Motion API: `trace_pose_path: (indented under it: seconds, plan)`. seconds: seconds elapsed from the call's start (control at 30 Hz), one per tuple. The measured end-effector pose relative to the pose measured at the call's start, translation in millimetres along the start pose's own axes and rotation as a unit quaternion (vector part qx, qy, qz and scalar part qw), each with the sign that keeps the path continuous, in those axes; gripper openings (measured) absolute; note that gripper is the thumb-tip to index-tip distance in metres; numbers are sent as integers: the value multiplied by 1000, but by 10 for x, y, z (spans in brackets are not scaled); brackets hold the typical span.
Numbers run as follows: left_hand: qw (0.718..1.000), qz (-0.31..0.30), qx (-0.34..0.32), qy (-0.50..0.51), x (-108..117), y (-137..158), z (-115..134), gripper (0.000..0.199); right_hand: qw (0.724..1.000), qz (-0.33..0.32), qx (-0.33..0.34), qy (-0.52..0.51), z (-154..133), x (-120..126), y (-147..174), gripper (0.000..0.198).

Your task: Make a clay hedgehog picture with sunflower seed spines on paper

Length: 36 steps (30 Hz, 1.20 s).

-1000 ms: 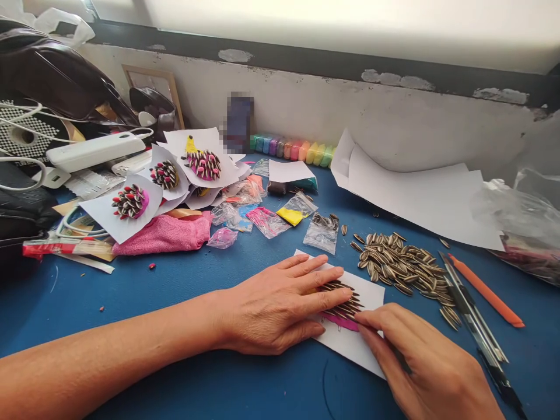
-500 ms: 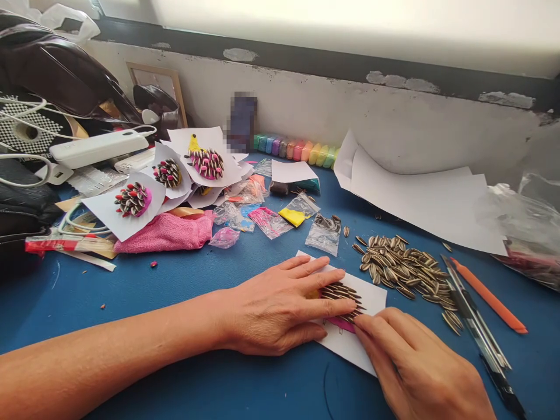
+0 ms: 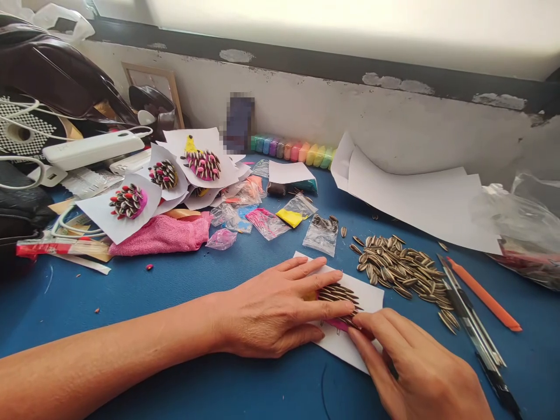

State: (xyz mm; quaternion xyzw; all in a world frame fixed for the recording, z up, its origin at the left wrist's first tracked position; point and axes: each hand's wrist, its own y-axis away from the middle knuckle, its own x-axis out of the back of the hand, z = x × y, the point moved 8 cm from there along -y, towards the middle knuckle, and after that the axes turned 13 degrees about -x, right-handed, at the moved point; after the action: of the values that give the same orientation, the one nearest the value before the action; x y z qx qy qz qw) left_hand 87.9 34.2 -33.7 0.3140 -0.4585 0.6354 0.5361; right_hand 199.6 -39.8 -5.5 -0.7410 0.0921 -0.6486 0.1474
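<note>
My left hand lies flat with fingers spread over a small white paper sheet, pressing it to the table. On this paper a hedgehog shape of pink modelling clay shows, stuck with rows of striped sunflower seeds. Part of it, including a yellowish area, is under my left fingers. My right hand pinches thumb and forefinger at the clay's lower right edge, on a sunflower seed mostly hidden by the fingertips. Beyond the paper lies a loose pile of sunflower seeds.
Pens and an orange tool lie at the right. Finished seed hedgehogs on paper rest above a pink cloth. Clay packets are scattered mid-table. Curved white sheets lean by the wall.
The right thumb has slid slightly left and down along the clay edge, opening a wider gap below the forefinger. My left hand stays on the paper; the whole view has shifted slightly.
</note>
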Motion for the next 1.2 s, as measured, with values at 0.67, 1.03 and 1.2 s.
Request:
trace_pose_path:
  seconds: [0.67, 1.03, 1.2]
  plan:
    - [1000, 7, 0, 4, 17, -7, 11, 51, 996, 58, -58, 29, 301, 229, -73, 17]
    - [999, 0, 24, 35, -10, 10, -32, 65, 977, 23, -165, 131, 880, 27, -106, 38]
    - [999, 2, 29, 37, -15, 11, -36, 66, 976, 4, -188, 109, 894, 5, -130, 46]
